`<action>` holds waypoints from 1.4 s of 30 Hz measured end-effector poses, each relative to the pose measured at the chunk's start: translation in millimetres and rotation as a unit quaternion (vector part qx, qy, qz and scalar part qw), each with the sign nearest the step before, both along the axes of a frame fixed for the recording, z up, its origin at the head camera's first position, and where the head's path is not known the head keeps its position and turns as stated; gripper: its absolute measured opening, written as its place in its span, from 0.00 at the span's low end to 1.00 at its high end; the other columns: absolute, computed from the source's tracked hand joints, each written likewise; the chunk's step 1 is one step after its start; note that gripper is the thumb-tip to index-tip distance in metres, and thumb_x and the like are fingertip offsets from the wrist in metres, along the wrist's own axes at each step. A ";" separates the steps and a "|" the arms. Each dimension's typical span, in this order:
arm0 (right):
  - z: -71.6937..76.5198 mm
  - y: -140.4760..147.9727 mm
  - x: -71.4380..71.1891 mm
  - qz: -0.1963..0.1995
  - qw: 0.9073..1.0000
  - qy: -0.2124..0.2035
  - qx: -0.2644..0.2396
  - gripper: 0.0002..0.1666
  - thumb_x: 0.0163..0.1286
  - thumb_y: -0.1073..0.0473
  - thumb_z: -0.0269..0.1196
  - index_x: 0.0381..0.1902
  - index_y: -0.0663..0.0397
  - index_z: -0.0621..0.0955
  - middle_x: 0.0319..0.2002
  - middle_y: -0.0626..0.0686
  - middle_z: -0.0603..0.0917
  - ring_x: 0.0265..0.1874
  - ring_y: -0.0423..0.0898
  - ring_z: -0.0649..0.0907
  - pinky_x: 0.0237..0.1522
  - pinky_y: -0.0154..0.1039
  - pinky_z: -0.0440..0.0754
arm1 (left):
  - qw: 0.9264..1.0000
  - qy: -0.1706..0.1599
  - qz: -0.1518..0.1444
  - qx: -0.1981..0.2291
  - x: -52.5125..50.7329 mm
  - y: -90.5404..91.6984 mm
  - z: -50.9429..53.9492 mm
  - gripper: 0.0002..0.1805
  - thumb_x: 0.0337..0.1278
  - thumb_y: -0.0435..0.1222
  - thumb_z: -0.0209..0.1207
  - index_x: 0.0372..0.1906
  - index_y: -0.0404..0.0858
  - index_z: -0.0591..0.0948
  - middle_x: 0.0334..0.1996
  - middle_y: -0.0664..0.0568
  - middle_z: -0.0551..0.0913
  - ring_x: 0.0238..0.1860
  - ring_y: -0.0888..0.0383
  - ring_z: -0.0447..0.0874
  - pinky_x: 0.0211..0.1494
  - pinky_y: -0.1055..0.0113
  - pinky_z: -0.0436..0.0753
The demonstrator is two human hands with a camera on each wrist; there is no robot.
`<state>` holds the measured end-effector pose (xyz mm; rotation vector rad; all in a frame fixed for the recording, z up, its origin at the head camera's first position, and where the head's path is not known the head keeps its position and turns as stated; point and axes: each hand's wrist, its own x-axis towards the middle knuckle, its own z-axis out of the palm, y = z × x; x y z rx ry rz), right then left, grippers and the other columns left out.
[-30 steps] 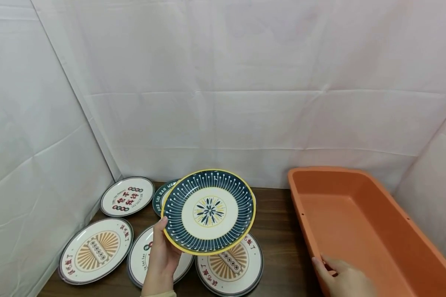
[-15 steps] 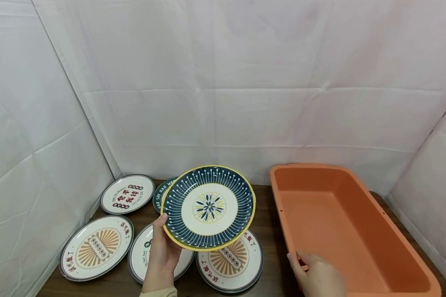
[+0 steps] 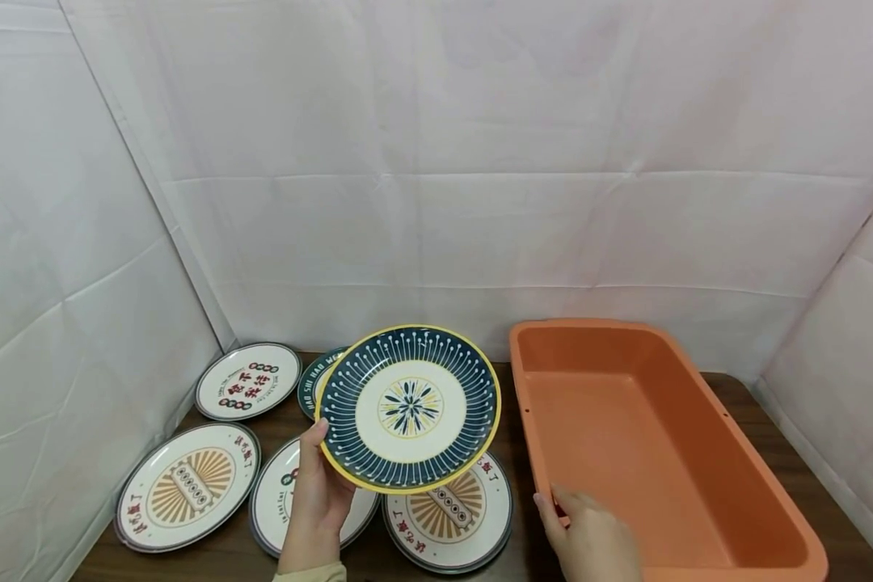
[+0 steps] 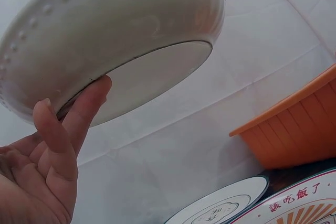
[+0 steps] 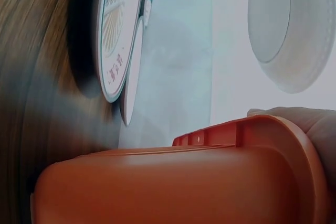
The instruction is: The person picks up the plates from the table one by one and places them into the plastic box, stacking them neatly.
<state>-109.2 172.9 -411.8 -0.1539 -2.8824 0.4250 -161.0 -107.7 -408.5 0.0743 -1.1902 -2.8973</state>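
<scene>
The head view is evenly lit, the right wrist's hazy, backdrop (image 5: 231, 40) overexposed.

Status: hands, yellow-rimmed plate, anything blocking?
Left hand holds yellow-rimmed plate tilted, raised above the other plates. Right hand grips left rim of orange tub. No obstruction visible between raised plate and tub.

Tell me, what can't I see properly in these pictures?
Green plate: head view, mostly hidden behind the blue plate.
Front middle plate: head view, partly covered by the left hand and blue plate.
Back left plate: head view, smallest writing too tiny to read.
Right hand: right wrist view, cut off by the right edge.
Tub: left wrist view, cut off by the right edge.
</scene>
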 end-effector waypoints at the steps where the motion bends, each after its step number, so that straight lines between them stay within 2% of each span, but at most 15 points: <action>1: 0.4 -1.5 0.7 0.003 1.000 0.005 0.000 0.24 0.61 0.45 0.62 0.43 0.60 0.84 0.35 0.59 0.84 0.34 0.57 0.82 0.35 0.53 0.78 | 1.000 0.001 -0.001 -0.001 0.2 0.0 0.0 0.22 0.67 0.50 0.42 0.60 0.45 0.67 0.44 0.54 0.83 0.41 0.60 0.84 0.44 0.67 0.79; 6: 1.0 -8.0 2.7 0.017 0.999 0.034 -0.013 0.22 0.61 0.46 0.63 0.41 0.60 0.85 0.34 0.57 0.84 0.34 0.56 0.83 0.36 0.52 0.78 | 1.000 0.003 -0.003 0.001 0.9 0.4 0.1 0.22 0.66 0.49 0.42 0.60 0.45 0.67 0.44 0.53 0.83 0.41 0.60 0.83 0.43 0.67 0.79; 15: 0.8 -14.8 2.1 0.023 0.999 0.032 -0.024 0.23 0.61 0.46 0.63 0.42 0.60 0.84 0.32 0.57 0.83 0.33 0.57 0.82 0.36 0.53 0.78 | 1.000 0.006 -0.005 0.002 1.5 1.2 1.2 0.21 0.66 0.49 0.43 0.59 0.45 0.68 0.43 0.53 0.83 0.40 0.60 0.84 0.43 0.67 0.80; 25: 0.3 -22.9 4.3 0.022 0.997 0.063 -0.036 0.20 0.59 0.48 0.65 0.40 0.60 0.84 0.29 0.52 0.83 0.29 0.54 0.83 0.33 0.51 0.78 | 1.000 0.010 -0.005 -0.007 2.0 4.1 0.4 0.22 0.69 0.48 0.39 0.61 0.44 0.65 0.42 0.54 0.84 0.38 0.61 0.84 0.38 0.69 0.81; 30: 2.7 -26.7 3.1 0.014 0.998 0.041 -0.047 0.21 0.60 0.49 0.64 0.41 0.61 0.84 0.29 0.51 0.83 0.28 0.51 0.82 0.31 0.49 0.79 | 1.000 0.005 -0.011 -0.008 2.5 6.6 -0.4 0.22 0.70 0.48 0.37 0.60 0.44 0.68 0.39 0.53 0.85 0.32 0.61 0.85 0.27 0.73 0.80; 32: 3.4 -26.4 2.3 0.013 0.998 0.020 -0.058 0.20 0.61 0.50 0.63 0.42 0.62 0.83 0.32 0.54 0.83 0.30 0.52 0.83 0.33 0.50 0.79 | 1.000 0.009 -0.015 -0.010 2.8 8.1 -0.6 0.22 0.70 0.48 0.37 0.60 0.44 0.68 0.38 0.53 0.85 0.29 0.62 0.85 0.21 0.75 0.78; 36: 4.4 -21.6 0.3 0.027 0.995 -0.019 -0.090 0.21 0.67 0.53 0.57 0.49 0.64 0.79 0.41 0.60 0.83 0.38 0.57 0.82 0.40 0.54 0.78 | 0.999 0.029 -0.029 -0.012 2.5 12.0 -1.2 0.23 0.70 0.48 0.37 0.62 0.42 0.66 0.39 0.52 0.85 0.31 0.61 0.85 0.25 0.74 0.79; 38: 6.6 -16.4 0.1 0.049 0.989 -0.024 -0.139 0.22 0.70 0.55 0.53 0.55 0.66 0.74 0.45 0.63 0.81 0.43 0.59 0.80 0.44 0.56 0.76 | 0.998 0.035 -0.040 -0.014 1.8 15.0 -1.6 0.23 0.70 0.48 0.37 0.61 0.41 0.67 0.39 0.51 0.85 0.33 0.60 0.85 0.28 0.72 0.81; 39: 9.3 -13.0 -0.3 0.060 0.982 -0.028 -0.176 0.23 0.72 0.56 0.50 0.58 0.67 0.71 0.47 0.64 0.80 0.46 0.60 0.79 0.46 0.56 0.75 | 0.998 0.040 -0.048 -0.014 1.2 16.7 -1.8 0.23 0.70 0.48 0.36 0.62 0.41 0.67 0.40 0.51 0.85 0.33 0.60 0.85 0.30 0.72 0.81; 40: 13.2 -9.2 -0.9 0.068 0.972 -0.034 -0.225 0.24 0.73 0.57 0.47 0.62 0.67 0.67 0.50 0.65 0.78 0.49 0.61 0.77 0.48 0.56 0.74 | 0.997 0.043 -0.055 -0.016 0.7 18.8 -1.8 0.23 0.70 0.47 0.36 0.61 0.40 0.67 0.39 0.51 0.85 0.32 0.61 0.85 0.29 0.72 0.81; 41: 17.8 -4.9 -1.8 0.077 0.957 -0.033 -0.278 0.25 0.75 0.58 0.44 0.64 0.68 0.63 0.52 0.66 0.76 0.50 0.62 0.76 0.49 0.56 0.73 | 0.997 0.045 -0.061 -0.021 -0.1 21.1 -2.0 0.23 0.70 0.47 0.36 0.61 0.40 0.68 0.37 0.51 0.85 0.30 0.61 0.85 0.26 0.73 0.80; 42: 23.4 -0.7 -2.9 0.083 0.937 -0.033 -0.337 0.25 0.75 0.59 0.41 0.66 0.67 0.60 0.54 0.67 0.74 0.52 0.61 0.75 0.50 0.55 0.73 | 0.996 0.046 -0.067 -0.024 -1.1 23.7 -2.1 0.23 0.70 0.47 0.35 0.60 0.39 0.68 0.35 0.51 0.85 0.27 0.62 0.84 0.23 0.74 0.78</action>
